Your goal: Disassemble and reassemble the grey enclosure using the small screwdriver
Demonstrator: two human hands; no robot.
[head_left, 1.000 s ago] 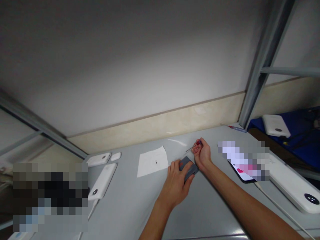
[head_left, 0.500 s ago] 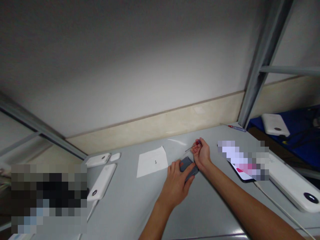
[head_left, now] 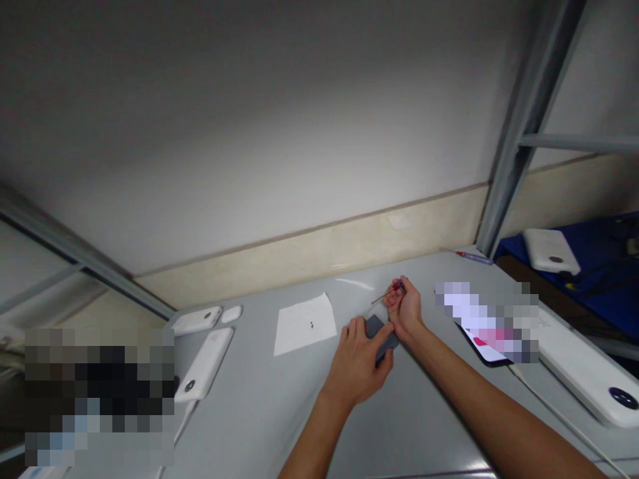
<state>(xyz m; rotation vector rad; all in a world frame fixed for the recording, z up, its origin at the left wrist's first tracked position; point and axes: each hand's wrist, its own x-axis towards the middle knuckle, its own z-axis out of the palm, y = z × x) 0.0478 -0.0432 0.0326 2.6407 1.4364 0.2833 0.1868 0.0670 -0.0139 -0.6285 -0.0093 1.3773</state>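
My left hand (head_left: 357, 362) is closed around a small dark grey rectangular device (head_left: 383, 334), its fingers over the left side and top; much of the device is hidden beneath them. Close on the right, my right hand (head_left: 407, 313) is curled palm up around the handle of a screwdriver (head_left: 383, 296). The thin shaft points left and down, with its tip apart from the device. To the left of both hands lies a sheet of white paper (head_left: 294, 329) bearing a few tiny dark pieces (head_left: 312, 325), too small to identify.
Another screwdriver (head_left: 474, 257) lies at the grey table's (head_left: 259, 412) back right corner. A phone (head_left: 482, 346) and a large white power bank (head_left: 584, 372) with a cable sit right. White power banks (head_left: 210, 366) and a small white case (head_left: 231, 314) are left. A metal post (head_left: 506, 193) rises behind.
My left hand has shifted slightly right over the grey device and now covers more of it. The right hand keeps the screwdriver in nearly the same place.
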